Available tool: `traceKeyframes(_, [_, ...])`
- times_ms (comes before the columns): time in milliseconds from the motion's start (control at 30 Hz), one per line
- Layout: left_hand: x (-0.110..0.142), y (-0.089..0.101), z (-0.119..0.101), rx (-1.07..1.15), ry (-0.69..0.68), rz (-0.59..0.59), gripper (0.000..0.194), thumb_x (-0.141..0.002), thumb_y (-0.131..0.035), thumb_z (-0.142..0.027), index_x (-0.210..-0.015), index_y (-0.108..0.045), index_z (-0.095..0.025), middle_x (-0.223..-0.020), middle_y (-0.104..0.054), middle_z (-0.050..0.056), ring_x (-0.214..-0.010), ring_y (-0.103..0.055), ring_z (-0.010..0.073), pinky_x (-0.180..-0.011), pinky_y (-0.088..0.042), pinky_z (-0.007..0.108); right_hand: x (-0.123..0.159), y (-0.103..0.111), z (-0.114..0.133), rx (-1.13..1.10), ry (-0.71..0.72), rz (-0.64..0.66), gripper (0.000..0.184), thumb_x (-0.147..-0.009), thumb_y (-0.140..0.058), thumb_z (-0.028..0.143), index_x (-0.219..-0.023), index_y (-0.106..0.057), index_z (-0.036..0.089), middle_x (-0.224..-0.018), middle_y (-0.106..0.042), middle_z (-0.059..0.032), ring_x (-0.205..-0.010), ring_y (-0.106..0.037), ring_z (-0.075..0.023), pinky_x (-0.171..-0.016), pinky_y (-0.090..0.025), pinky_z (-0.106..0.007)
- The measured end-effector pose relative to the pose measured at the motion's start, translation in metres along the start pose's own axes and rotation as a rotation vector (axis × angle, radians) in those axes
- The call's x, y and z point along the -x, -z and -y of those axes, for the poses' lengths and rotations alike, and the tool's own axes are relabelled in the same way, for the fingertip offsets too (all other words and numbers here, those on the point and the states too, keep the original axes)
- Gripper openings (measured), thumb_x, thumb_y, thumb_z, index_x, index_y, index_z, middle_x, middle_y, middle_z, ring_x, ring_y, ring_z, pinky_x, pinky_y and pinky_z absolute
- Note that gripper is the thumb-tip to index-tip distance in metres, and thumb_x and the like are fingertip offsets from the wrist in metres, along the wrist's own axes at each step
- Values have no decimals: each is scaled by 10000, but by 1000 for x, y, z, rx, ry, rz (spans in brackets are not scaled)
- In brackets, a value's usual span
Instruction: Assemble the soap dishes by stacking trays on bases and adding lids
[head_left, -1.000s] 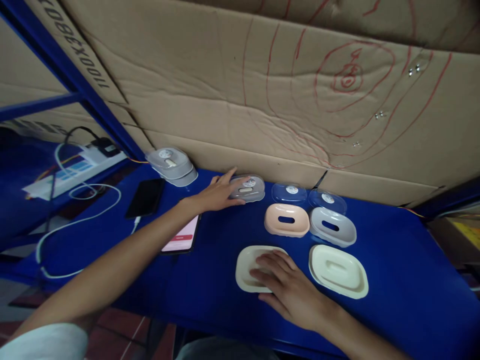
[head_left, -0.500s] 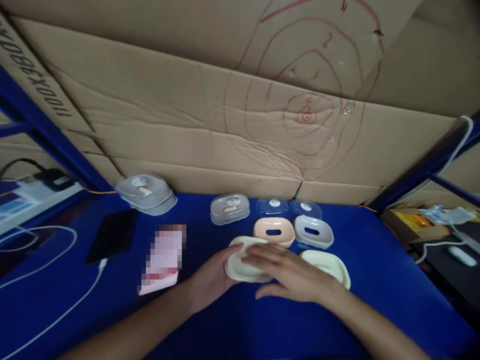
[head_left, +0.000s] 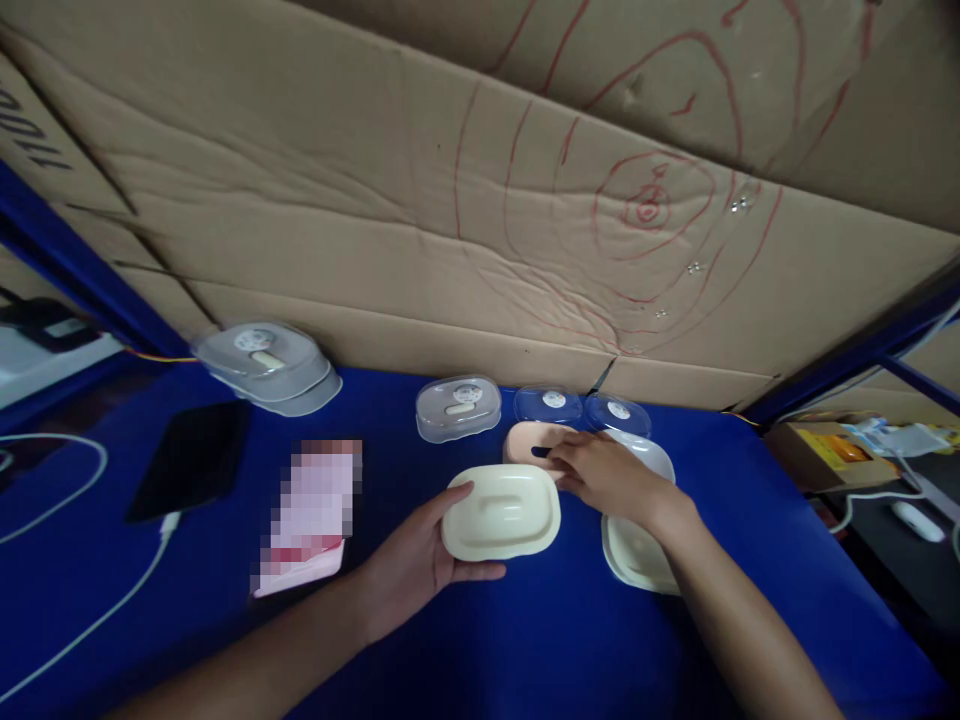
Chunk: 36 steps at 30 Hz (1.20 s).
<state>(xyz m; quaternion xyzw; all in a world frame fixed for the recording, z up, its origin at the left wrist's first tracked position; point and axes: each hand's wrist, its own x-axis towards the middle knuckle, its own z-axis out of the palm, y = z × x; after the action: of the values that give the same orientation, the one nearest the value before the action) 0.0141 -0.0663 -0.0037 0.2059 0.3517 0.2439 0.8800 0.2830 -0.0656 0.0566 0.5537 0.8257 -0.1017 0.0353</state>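
Head view: left hand holds cream dish above blue counter, thumb on its rim, other fingers beneath, gripping its left side; right hand at pink dish, fingers bent and bunched at its right end by the slot, exact pinch can't tell; pink dish sits behind cream dish; 2nd cream dish and grey dish on counter, both partly hidden by right hand and arm; 2 clear lids behind; lidded grey box left of them, stacked grey boxes farther left; phone with pixelated screen and black phone with white cable on left
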Motion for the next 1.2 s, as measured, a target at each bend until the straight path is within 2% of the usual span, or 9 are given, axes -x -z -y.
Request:
traceKeyframes(67, [1, 0, 1, 10, -8, 31, 462, -968, -682, -402, -1364, -656, -165, -1312, -744, 169, -1204, -720, 391, -860, -662, 514, 7, 13, -9, -50, 38, -29, 291, -1045, -573, 232, -1297, -714, 198, -1364, -715, -130, -1181, -713, -274, -1002, -547, -401])
traceKeyframes(167, [2, 0, 0, 27, -26, 54, 428, -983, -666, -401, -1338, -679, -161, -1308, -749, 164, -1212, -715, 388, -875, -652, 496, 20, 31, -16, -63, 29, -102, 279, -1090, -507, 280, -1249, -719, 195, -1156, -762, -121, -990, -735, -250, -887, -568, -376])
traceKeyframes(300, [-2, 0, -1, 56, -54, 69, 463, -1037, -573, -489, -1343, -686, -160, -1348, -734, 161, -1267, -684, 369, -904, -633, 475, 26, 32, 5, -20, 68, -229, 327, -1097, -493, 280, -1368, -658, 200, -1358, -704, -140, -1168, -693, -296, -1010, -551, -463])
traceKeyframes(467, [-3, -1, -4, 125, -93, 207, 632, -1026, -496, -661, -1388, -670, -172, -1415, -696, 158, -1316, -652, 343, -1000, -577, 437, 25, 6, 52, 45, 226, -207, 437, -1088, -476, 202, -1516, -550, 250, -1497, -630, -115, -1289, -643, -306, -1046, -534, -509])
traceKeyframes(600, [-1, 0, -5, 137, -148, 244, 532, -1021, -583, -576, -1362, -687, -182, -1387, -715, 138, -1272, -678, 308, -1044, -550, 415, 21, -8, 64, 135, 275, -197, 480, -1060, -479, 138, -1535, -538, 179, -1395, -680, -165, -1250, -648, -355, -963, -559, -527])
traceKeyframes(800, [-1, 3, -4, 162, -187, 126, 445, -1020, -626, -444, -1378, -656, -181, -1375, -717, 150, -1221, -694, 316, -985, -584, 463, 20, -10, 71, 173, 299, -209, 573, -1013, -468, 34, -1568, -496, 177, -1397, -677, -171, -1279, -637, -348, -987, -565, -539])
traceKeyframes(967, [-1, 2, -5, 131, -170, 109, 473, -992, -675, -419, -1389, -643, -164, -1354, -726, 167, -1222, -700, 341, -948, -600, 453, 12, 12, 42, -97, 346, -133, 445, -1106, -469, 237, -1544, -519, 296, -1465, -670, -63, -1347, -631, -230, -1107, -532, -429])
traceKeyframes(1100, [-1, 3, -4, 132, -157, 62, 518, -990, -678, -429, -1448, -596, -200, -1380, -716, 153, -1275, -675, 361, -922, -617, 475, -15, 8, -6, -13, 44, -282, 447, -1099, -413, 215, -1524, -549, 205, -1517, -622, -131, -1405, -592, -279, -1194, -450, -502])
traceKeyframes(1200, [-2, 3, -5, 121, -157, 44, 536, -986, -681, -429, -1461, -584, -201, -1395, -708, 158, -1284, -670, 362, -907, -624, 455, -30, -7, -27, 97, -156, -137, 574, -1029, -505, 162, -1597, -438, 123, -1626, -476, -209, -1520, -451, -357, -1224, -382, -588])
